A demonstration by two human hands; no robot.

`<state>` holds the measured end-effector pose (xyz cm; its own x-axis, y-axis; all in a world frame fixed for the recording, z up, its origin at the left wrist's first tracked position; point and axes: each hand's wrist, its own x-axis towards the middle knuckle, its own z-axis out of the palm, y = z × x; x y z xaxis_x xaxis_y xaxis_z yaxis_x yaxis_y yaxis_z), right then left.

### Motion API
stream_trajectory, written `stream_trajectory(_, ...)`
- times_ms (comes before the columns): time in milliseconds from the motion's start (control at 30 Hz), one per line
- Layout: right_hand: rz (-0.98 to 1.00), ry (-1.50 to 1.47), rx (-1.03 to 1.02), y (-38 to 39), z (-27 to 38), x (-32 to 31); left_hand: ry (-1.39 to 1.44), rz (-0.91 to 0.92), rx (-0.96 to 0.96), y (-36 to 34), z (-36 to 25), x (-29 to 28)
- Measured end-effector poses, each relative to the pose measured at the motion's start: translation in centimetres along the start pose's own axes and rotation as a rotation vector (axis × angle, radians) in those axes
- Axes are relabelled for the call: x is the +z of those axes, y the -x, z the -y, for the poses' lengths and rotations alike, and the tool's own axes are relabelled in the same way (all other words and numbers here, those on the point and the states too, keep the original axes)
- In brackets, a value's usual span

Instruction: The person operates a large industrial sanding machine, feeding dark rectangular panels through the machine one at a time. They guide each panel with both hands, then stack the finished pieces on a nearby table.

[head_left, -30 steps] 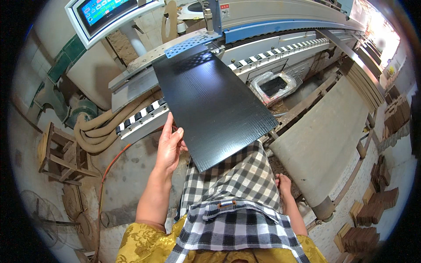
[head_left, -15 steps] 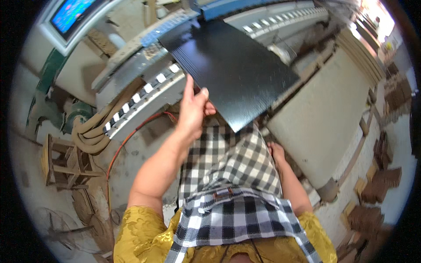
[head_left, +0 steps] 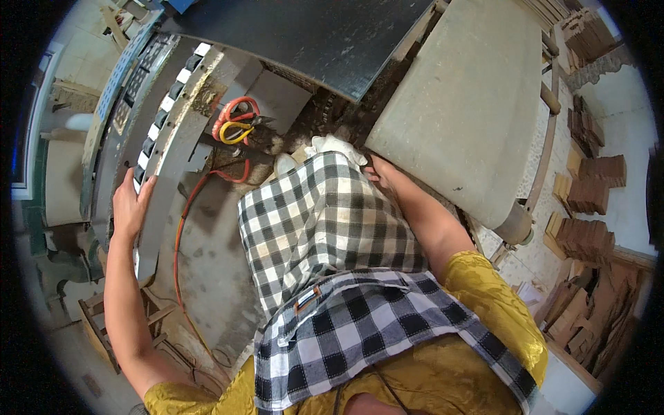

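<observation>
My left hand (head_left: 130, 207) is at the roller rail (head_left: 160, 121), a grey metal guide set with black and white rollers. Its thumb and fingers are apart against the rail's edge, and nothing is held in them. Ahead of me a black panel (head_left: 304, 38) lies on the machine, beyond reach of both hands as they stand. My right hand (head_left: 382, 173) is low beside the grey conveyor belt (head_left: 456, 104), its fingers curled and partly hidden. Right by its fingertips is a crumpled white cloth (head_left: 335, 147); whether they grip it I cannot tell.
A looped orange hose (head_left: 238, 114) and yellow-handled scissors (head_left: 237, 133) hang by the rail's inner side. The hose runs down to the floor. Stacks of brown boards (head_left: 588, 180) line the right side. A wooden stool (head_left: 104, 325) stands at lower left.
My left hand has let go of the black panel and moved left to the roller rail. The panel now lies farther off. My right hand has moved forward. The whole view has shifted.
</observation>
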<state>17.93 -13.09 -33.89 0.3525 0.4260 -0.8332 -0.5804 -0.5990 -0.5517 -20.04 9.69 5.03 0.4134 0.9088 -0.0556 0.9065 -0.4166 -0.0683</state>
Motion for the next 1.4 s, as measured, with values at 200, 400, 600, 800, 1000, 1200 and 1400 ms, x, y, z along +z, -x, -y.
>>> stream_trajectory(200, 0.416, -0.239, 0.137, -3.1, 0.6, 1.4, 0.023, -0.054, 0.035, 0.1, -0.6, 0.0)
stream_trajectory(400, 0.446, -0.256, 0.077, -4.5, -0.4, 1.0, 0.008, -0.07, 0.016, 0.3, 0.0, 0.6)
stream_trajectory(600, 0.175, 0.021, -0.116, -4.7, -0.5, 3.2, 0.007, -0.139, 0.072, 0.8, 1.2, 1.6)
stream_trajectory(800, -0.094, 0.356, -0.317, -7.4, -1.0, 4.8, 0.125, -0.137, 0.074, 0.6, -0.6, 0.4)
stream_trajectory(1000, -0.352, 0.737, -0.463, -8.6, 0.5, 4.0, 0.071, -0.153, 0.056, 0.7, -1.2, 0.0)
stream_trajectory(1200, -0.362, 0.837, -0.376, 0.9, 5.7, 4.7, 0.035, -0.154, 0.097, 0.9, -0.6, 0.4)
stream_trajectory(1400, -0.472, 0.72, -0.379, -3.9, 3.2, 4.8, 0.02, -0.177, 0.098, 0.9, -1.2, 0.0)
